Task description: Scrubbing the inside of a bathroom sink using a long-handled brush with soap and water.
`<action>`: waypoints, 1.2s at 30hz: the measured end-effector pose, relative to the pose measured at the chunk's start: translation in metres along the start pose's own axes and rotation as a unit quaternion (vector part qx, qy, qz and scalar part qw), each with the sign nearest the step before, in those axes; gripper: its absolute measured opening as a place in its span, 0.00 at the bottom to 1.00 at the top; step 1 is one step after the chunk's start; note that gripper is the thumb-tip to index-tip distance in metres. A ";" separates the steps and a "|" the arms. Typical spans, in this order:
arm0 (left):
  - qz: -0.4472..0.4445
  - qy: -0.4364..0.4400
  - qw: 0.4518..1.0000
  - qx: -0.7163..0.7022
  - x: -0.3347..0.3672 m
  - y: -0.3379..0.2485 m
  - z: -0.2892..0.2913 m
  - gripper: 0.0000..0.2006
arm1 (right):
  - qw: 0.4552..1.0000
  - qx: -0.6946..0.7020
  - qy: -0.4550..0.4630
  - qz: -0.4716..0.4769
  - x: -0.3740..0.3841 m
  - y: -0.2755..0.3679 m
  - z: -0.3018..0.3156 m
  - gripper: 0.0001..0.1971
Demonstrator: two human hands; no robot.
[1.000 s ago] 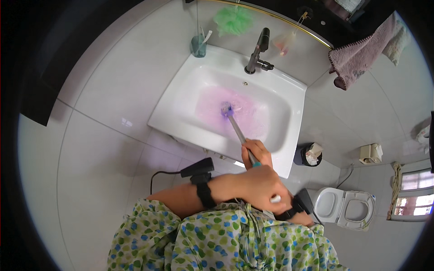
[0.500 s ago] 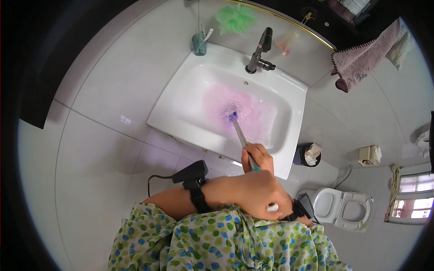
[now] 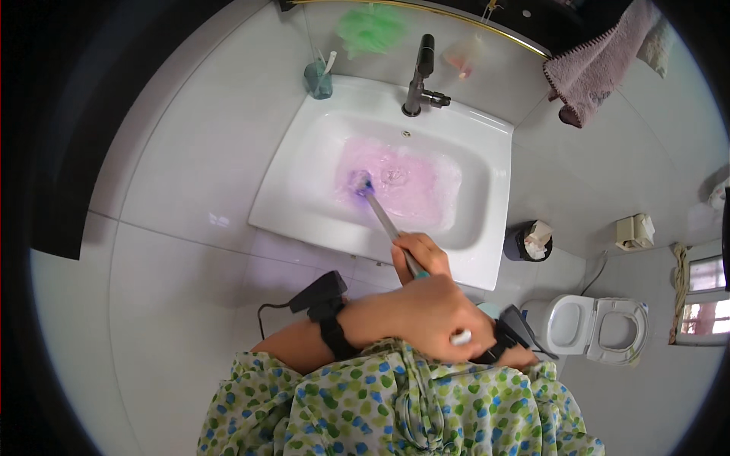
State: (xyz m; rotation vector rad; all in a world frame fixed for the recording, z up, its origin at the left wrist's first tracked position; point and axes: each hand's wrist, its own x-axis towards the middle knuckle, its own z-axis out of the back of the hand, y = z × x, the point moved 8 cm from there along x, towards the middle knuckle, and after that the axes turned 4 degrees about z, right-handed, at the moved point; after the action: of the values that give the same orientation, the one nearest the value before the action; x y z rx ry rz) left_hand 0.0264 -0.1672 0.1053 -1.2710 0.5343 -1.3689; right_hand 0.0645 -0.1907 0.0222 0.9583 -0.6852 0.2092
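Note:
A white washbasin point(image 3: 293, 175) stands in front of me with shallow pink, foamy water point(image 3: 407, 178) in its bowl. In that water rests the blue-purple head of a long-handled cleaning brush point(image 3: 385, 219), left of the swirl at the basin's middle. The shaft is grey, slanting up toward me. My right hand point(image 3: 423, 255) is closed around the middle of the shaft. Nearer my body, my left hand point(image 3: 441, 319) wraps the upper handle, whose white end pokes out of the fist. My left forearm crosses over the right one, hiding part of it.
A dark tap point(image 3: 418, 80) rises at the basin's back, beside a teal cup point(image 3: 318, 80) holding a toothbrush. A green bath puff point(image 3: 371, 29) and a pink towel point(image 3: 597, 61) hang behind. On the right are a black bin point(image 3: 525, 243) and a toilet point(image 3: 589, 327).
The brush head has moved left through the pink water, and both hands have shifted slightly with it. My view has shifted a little too.

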 end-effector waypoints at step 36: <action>0.008 0.160 0.987 0.010 0.001 0.000 -0.026 0.09 | 0.980 -0.159 0.099 -0.061 -0.024 -0.019 0.033 0.09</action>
State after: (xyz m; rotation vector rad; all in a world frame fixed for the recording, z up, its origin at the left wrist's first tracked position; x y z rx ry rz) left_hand 0.0041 -0.1771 0.0972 -1.0327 0.7465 -1.5724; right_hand 0.0397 -0.2251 0.0074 0.6590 -0.4572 0.0809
